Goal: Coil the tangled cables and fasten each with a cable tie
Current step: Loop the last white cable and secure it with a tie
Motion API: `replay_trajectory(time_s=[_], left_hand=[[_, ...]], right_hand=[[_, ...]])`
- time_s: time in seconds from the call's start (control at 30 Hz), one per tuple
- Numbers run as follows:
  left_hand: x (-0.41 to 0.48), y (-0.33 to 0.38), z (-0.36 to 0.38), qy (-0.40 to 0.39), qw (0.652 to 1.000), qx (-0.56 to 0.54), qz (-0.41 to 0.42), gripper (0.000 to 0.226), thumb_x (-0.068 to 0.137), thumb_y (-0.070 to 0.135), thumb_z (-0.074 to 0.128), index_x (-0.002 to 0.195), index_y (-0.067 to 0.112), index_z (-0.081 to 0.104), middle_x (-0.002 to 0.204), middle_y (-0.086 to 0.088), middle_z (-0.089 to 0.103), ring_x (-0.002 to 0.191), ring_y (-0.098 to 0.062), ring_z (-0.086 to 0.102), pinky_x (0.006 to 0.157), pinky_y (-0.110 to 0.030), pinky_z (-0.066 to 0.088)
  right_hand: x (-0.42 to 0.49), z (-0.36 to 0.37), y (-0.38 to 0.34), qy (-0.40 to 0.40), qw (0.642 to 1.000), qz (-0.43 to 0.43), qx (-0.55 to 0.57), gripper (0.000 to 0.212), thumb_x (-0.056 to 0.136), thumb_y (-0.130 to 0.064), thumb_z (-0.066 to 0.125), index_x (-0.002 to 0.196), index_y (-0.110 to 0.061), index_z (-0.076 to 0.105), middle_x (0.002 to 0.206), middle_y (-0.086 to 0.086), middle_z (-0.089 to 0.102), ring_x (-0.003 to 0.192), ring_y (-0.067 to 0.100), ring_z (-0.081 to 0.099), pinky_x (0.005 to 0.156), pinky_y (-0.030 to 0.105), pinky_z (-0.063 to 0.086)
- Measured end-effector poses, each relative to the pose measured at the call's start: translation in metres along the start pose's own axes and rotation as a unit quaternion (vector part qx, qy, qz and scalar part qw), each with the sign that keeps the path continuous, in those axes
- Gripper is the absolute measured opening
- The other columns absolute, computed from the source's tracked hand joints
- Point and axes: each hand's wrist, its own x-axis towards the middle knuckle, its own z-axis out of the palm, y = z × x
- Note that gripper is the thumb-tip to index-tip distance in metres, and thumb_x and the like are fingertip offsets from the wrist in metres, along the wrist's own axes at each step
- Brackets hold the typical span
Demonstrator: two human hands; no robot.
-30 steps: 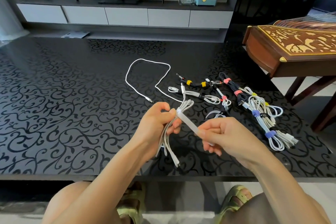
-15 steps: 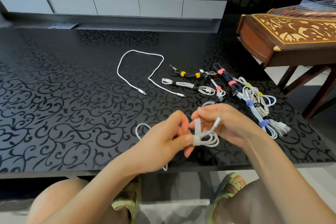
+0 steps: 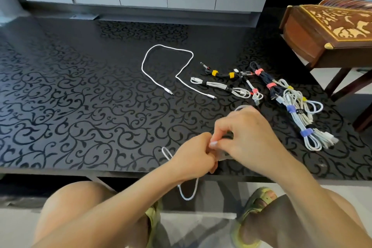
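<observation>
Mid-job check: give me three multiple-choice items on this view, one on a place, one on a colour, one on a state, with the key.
1. Where does the loose white cable lie?
A) left of the tied bundles
B) right of them
C) on the wooden instrument

2. What colour are the ties on the black bundle?
A) green
B) yellow
C) white

3. What is the state of the held white cable?
A) lying untouched on the table
B) gripped by both hands
C) inside a drawer

Key:
1 A, it lies uncoiled to the left of every bundle.
2 B, two yellow ties wrap it.
3 B, the left hand and right hand curl their fingers on it, with one loop hanging below the table edge.
</observation>
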Motion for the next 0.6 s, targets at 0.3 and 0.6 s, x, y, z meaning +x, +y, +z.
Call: replay_trajectory(time_s=[0.3, 0.6], left_hand=[[0.004, 0.011, -0.033, 0.031, 0.905, -0.424, -0.036, 0.045, 0.088, -0.018, 0.032, 0.064, 0.019, 0.023, 0.049, -0.006, 0.04, 0.038, -0.012, 0.034, 0.043, -0.021, 0.034], [-0.004, 0.021, -0.039, 0.003, 0.843, -0.537, 0.017, 0.034, 0.093, 0.006, 0.047, 0.067, 0.017, 0.028, 0.049, 0.0, 0.034, 0.04, -0.007, 0.031, 0.045, -0.019, 0.029]], right_hand=[[-0.009, 0.012, 0.004, 0.178, 0.967, -0.18, -0.011, 0.019, 0.066, -0.005, 0.07, 0.064, -0.024, 0.065, 0.064, -0.015, 0.063, 0.064, 0.009, 0.051, 0.07, 0.037, 0.034], [-0.013, 0.028, 0.02, 0.295, 0.91, -0.288, -0.041, 0.009, 0.073, 0.002, 0.076, 0.072, -0.006, 0.071, 0.094, -0.001, 0.074, 0.051, 0.023, 0.056, 0.065, 0.038, 0.038]])
